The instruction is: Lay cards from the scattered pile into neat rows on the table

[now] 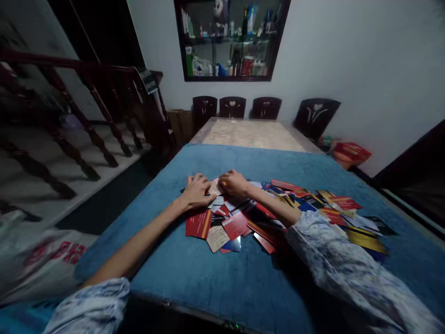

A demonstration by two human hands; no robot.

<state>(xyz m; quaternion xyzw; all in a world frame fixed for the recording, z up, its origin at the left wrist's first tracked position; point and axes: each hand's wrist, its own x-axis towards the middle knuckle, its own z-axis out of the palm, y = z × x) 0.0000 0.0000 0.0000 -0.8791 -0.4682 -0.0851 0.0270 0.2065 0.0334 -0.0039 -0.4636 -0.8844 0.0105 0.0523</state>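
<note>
Pale pink, patterned flat card (215,187): is lying between the two hands, at the far left of the spread; fingers are covering its edges, so its long axis cannot be told.
Left hand (197,191): is bending over the far left corner, thumb side facing the pale card, which is lying just to its right; whether these fingers are grasping or merely resting, one cannot tell.
Right hand (234,182): is reaching in from the right, fingers curling down and overlapping the pale card's right side, seemingly the nearer hand; whether they are pinching it is not showing.
Near cards: a red card with gold stripes (199,224), a beige printed card (217,238) and a pinkish-red card (236,226) are overlapping nearer than the hands.
Right-hand heap: a gold-and-dark card (365,239) is lying beyond the right forearm.
Blue cloth-covered counter (194,273): is carrying everything.
</note>
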